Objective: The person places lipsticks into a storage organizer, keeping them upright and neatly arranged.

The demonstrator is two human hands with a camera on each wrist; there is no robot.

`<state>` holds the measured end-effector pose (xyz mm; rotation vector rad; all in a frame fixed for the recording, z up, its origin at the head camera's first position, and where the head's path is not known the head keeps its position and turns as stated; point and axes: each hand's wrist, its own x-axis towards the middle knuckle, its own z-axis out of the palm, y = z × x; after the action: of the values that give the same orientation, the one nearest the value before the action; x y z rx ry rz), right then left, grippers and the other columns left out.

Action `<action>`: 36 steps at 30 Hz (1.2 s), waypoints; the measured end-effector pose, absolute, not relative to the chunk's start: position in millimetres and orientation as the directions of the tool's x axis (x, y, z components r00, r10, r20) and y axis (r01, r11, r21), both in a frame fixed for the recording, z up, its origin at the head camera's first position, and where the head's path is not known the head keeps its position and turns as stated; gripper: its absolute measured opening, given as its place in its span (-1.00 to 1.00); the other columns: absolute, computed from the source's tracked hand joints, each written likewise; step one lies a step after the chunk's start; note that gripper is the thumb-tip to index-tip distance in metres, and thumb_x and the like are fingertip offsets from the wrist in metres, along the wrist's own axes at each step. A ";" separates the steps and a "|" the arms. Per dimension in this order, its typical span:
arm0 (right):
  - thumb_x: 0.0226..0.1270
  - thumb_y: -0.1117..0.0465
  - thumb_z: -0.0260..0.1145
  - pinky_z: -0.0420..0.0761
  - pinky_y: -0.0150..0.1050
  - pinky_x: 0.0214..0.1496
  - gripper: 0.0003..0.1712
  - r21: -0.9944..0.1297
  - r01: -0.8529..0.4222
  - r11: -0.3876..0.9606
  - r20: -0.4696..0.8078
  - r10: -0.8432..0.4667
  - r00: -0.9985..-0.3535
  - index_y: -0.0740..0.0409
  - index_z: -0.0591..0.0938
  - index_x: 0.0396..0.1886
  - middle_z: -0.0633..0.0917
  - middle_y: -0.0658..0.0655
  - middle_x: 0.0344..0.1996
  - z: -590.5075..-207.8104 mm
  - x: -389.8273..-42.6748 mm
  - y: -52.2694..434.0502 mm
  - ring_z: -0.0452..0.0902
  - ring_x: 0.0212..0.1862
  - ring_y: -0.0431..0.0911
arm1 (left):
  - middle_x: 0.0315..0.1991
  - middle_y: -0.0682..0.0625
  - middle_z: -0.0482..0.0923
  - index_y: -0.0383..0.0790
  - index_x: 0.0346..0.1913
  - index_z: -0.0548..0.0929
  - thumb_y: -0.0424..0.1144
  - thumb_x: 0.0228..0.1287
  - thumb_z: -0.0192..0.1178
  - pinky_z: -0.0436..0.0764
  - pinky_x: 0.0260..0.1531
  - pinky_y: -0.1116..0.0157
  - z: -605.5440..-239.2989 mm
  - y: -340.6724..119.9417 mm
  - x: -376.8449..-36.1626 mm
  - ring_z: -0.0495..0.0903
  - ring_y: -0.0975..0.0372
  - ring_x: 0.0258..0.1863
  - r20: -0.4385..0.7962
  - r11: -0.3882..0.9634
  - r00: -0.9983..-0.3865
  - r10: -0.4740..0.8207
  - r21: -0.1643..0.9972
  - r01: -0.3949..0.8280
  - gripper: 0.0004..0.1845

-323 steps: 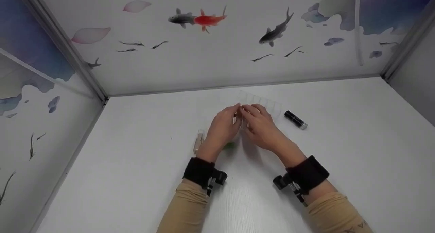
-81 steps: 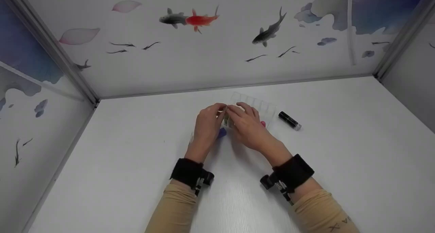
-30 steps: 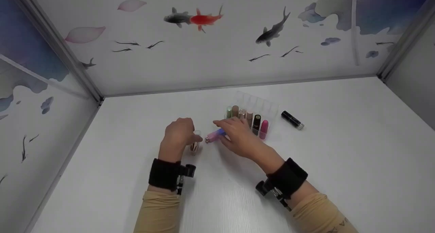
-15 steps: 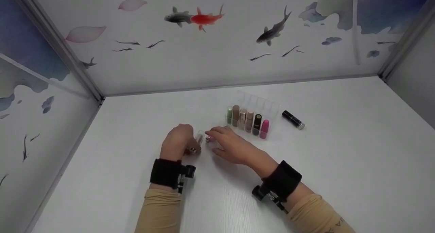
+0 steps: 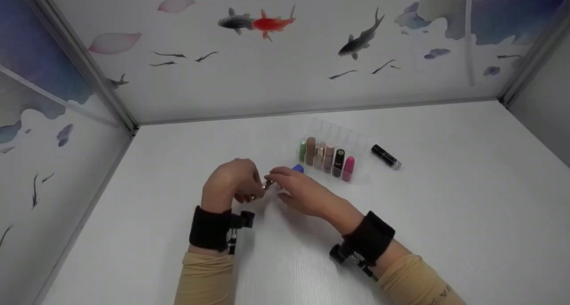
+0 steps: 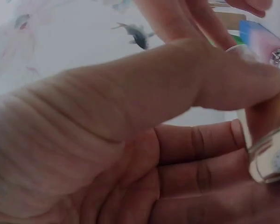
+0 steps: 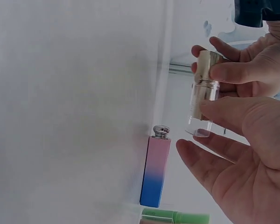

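My left hand (image 5: 234, 180) pinches a gold-based lipstick with a clear cap (image 7: 204, 91), thumb on one side and fingers on the other. In the right wrist view the clear end points down toward my right hand (image 5: 303, 189). That hand's fingers are spread and fairly straight, its thumb overlapping the clear cap; whether it touches the cap is unclear. Just beyond the right fingers lies a pink-to-blue lipstick (image 7: 155, 170) with a silver knob, mostly covered by that hand in the head view.
A clear lipstick organizer (image 5: 338, 131) stands behind the right hand. Its front row holds several tubes, among them a green one (image 5: 303, 150) and a pink one (image 5: 348, 168). A black lipstick (image 5: 385, 156) lies to the right. The patterned wall (image 5: 285, 82) rises behind the white table.
Both hands were together before the organizer earlier. My left hand then went left to the clear-capped lipstick, took hold of it, and has now brought it up toward my right hand.
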<state>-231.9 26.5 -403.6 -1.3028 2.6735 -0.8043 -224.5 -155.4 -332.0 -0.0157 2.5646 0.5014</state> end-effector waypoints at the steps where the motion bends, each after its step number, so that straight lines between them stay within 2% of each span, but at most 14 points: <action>1: 0.37 0.42 0.26 0.55 -0.06 0.34 -0.54 -0.475 -0.724 0.501 0.193 -0.743 -0.641 0.31 0.53 0.26 0.58 0.26 0.22 -403.5 -232.3 26.7 0.52 0.29 0.07 | -0.42 -0.07 0.73 -0.22 -0.25 0.75 -0.23 0.21 0.34 0.67 -0.39 0.29 -329.8 -155.2 -223.2 0.69 0.21 -0.48 -0.469 0.927 -0.876 0.108 0.366 -0.082 -0.87; 4: 0.36 0.44 0.26 0.63 -0.09 0.23 -0.61 -0.474 -0.728 0.496 0.262 -0.710 -0.654 0.28 0.59 0.17 0.67 0.22 0.07 -402.6 -233.4 27.8 0.61 0.15 0.04 | -0.31 -0.09 0.75 -0.23 -0.11 0.74 -0.20 0.24 0.30 0.69 -0.31 0.26 -324.3 -154.2 -221.5 0.73 0.19 -0.43 -0.388 0.911 -0.908 0.158 0.412 -0.017 -0.77; 8: 0.36 0.38 0.31 0.68 -0.09 0.13 -0.66 -0.509 -0.674 0.535 0.279 -0.638 -0.718 0.23 0.62 0.12 0.73 0.19 -0.05 -399.5 -233.6 30.1 0.67 0.03 0.03 | -0.18 -0.10 0.74 -0.26 0.04 0.66 -0.17 0.27 0.30 0.67 -0.30 0.29 -321.1 -152.2 -222.7 0.74 0.21 -0.40 -0.280 0.875 -0.940 0.193 0.482 0.036 -0.67; 13: 0.40 0.31 0.30 0.71 -0.12 0.07 -0.65 -0.558 -0.598 0.576 0.268 -0.556 -0.786 0.20 0.60 0.16 0.76 0.17 -0.07 -394.3 -235.6 33.7 0.70 -0.04 -0.02 | -0.15 -0.09 0.73 -0.22 0.06 0.57 -0.15 0.30 0.33 0.63 -0.32 0.30 -320.2 -147.9 -225.9 0.73 0.20 -0.33 -0.160 0.814 -0.971 0.178 0.579 0.053 -0.64; 18: 0.43 0.30 0.28 0.72 -0.10 0.10 -0.62 -0.599 -0.564 0.569 0.284 -0.508 -0.814 0.18 0.57 0.21 0.76 0.17 -0.03 -382.2 -237.8 44.2 0.71 -0.02 -0.03 | -0.13 -0.06 0.75 -0.17 0.06 0.56 -0.15 0.34 0.32 0.69 -0.18 0.23 -319.2 -140.9 -227.3 0.75 0.21 -0.22 -0.004 0.716 -0.983 0.186 0.685 0.133 -0.68; 22: 0.44 0.30 0.26 0.72 -0.12 0.09 -0.59 -0.633 -0.552 0.543 0.309 -0.476 -0.823 0.14 0.55 0.26 0.75 0.17 0.00 -367.7 -239.1 57.8 0.72 -0.02 -0.03 | -0.06 -0.03 0.76 -0.14 0.08 0.61 -0.12 0.38 0.27 0.75 -0.15 0.27 -318.0 -132.2 -226.4 0.77 0.23 -0.14 0.179 0.637 -0.953 0.243 0.712 0.296 -0.70; 27: 0.46 0.29 0.23 0.72 -0.09 0.07 -0.60 -0.652 -0.565 0.506 0.357 -0.453 -0.817 0.14 0.55 0.26 0.75 0.17 0.05 -352.3 -241.0 75.1 0.73 0.01 -0.01 | -0.02 0.00 0.75 -0.10 0.17 0.65 -0.15 0.39 0.24 0.74 -0.21 0.41 -319.1 -117.7 -225.3 0.77 0.26 -0.11 0.370 0.582 -0.892 0.261 0.676 0.451 -0.66; 31: 0.46 0.31 0.22 0.72 -0.04 0.08 -0.62 -0.643 -0.586 0.492 0.390 -0.448 -0.804 0.16 0.57 0.24 0.73 0.19 0.10 -344.2 -242.2 87.6 0.71 0.07 0.03 | -0.01 -0.01 0.74 -0.15 0.20 0.62 -0.18 0.37 0.26 0.72 -0.18 0.45 -324.0 -105.3 -225.6 0.75 0.27 -0.09 0.480 0.584 -0.837 0.263 0.611 0.534 -0.63; 36: 0.45 0.30 0.25 0.70 -0.03 0.12 -0.60 -0.644 -0.584 0.494 0.384 -0.452 -0.805 0.17 0.57 0.24 0.73 0.19 0.09 -336.8 -242.6 98.2 0.71 0.06 0.04 | -0.01 -0.01 0.73 -0.17 0.19 0.59 -0.22 0.33 0.30 0.73 -0.16 0.42 -331.0 -93.3 -226.1 0.75 0.26 -0.08 0.548 0.591 -0.798 0.250 0.566 0.574 -0.61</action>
<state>-242.6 98.2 -336.8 -0.9983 2.8542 -1.3360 -226.1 -93.3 -331.0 0.8678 3.1617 1.4035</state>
